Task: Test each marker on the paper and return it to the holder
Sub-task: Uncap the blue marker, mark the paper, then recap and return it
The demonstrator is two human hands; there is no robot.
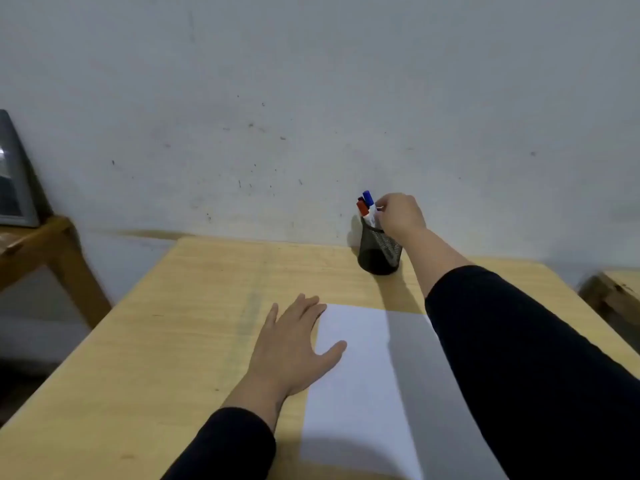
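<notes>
Right hand [401,214]: raised over the far part of the table, fingers pinched together at the top of a white-barrelled marker [375,211] standing in the holder; whether the grip is fully closed cannot be told, as the fingertips are small and partly blurred. Black sleeve [519,358] covers the forearm from mid-arm back.

Left hand [294,344]: flat and open, palm down, fingers spread, holding nothing. Thumb and palm edge lie on the left margin of the paper; the other fingers rest partly on the table, partly at the sheet's top left corner. Black sleeve at the wrist.

Paper [356,393]: one white sheet, blank, lying flat on the near right part of the table; its right side is in the shadow of the right arm.

Marker holder [379,252]: black mesh cup, upright, near the far edge of the table, close to the wall, just under the right hand.

Markers in holder: blue-capped marker [368,197] and red-capped marker [362,208], both upright, leaning slightly left, just beside the pinched one. A dark cap shows behind them; its colour is unclear.

Table [173,323]: light wood top.

Wall [311,98]: pale, scuffed with small dark marks.

Wooden stand [45,251]: at left, apart from the table, bearing a grey framed object [14,174].
</notes>
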